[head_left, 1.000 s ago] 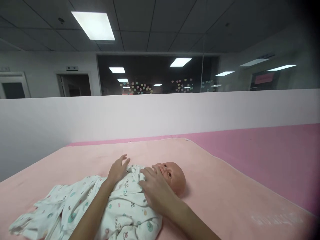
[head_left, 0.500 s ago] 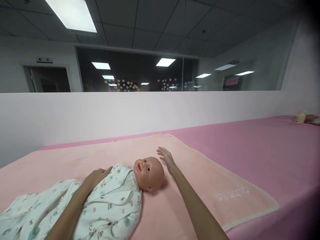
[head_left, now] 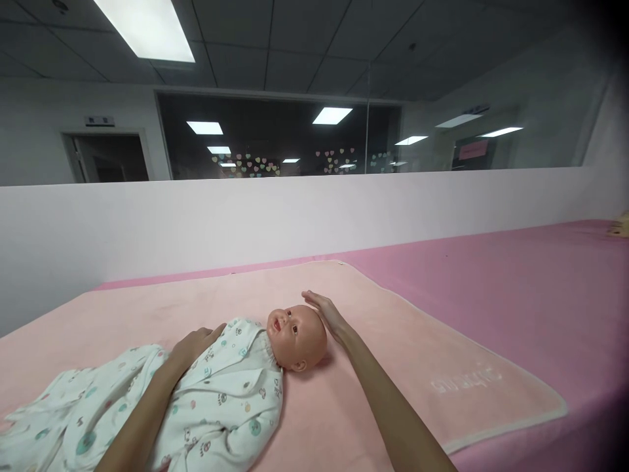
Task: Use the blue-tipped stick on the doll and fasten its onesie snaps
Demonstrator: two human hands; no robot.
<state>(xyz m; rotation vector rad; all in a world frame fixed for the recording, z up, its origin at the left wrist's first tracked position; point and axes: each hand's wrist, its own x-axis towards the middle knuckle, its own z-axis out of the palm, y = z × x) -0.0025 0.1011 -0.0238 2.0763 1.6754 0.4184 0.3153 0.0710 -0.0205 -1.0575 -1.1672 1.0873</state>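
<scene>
A baby doll (head_left: 297, 337) lies on its back with its bald head to the right and its mouth open. White printed cloth (head_left: 230, 393) with small coloured figures wraps its body. My left hand (head_left: 199, 344) rests flat on the far side of the wrapped body, fingers stretched toward the doll's chest; part of the hand is hidden by the cloth and forearm. Beside the top of the doll's head is my right hand (head_left: 325, 311), open, its fingers extended and close together. Whether it touches the head, I cannot tell for sure. Neither hand grips anything.
Under the doll spreads a peach blanket (head_left: 383, 347) with a pale edge and faint lettering. Pink covering (head_left: 515, 295) lies beneath it. A low white wall (head_left: 295, 216) topped by glass runs along the back. A small yellowish object (head_left: 620, 226) sits at the far right edge.
My right hand has moved left, closer to the doll's head, and its fingers have come together. My left hand stays on the wrapped body. The view has turned slightly left.
</scene>
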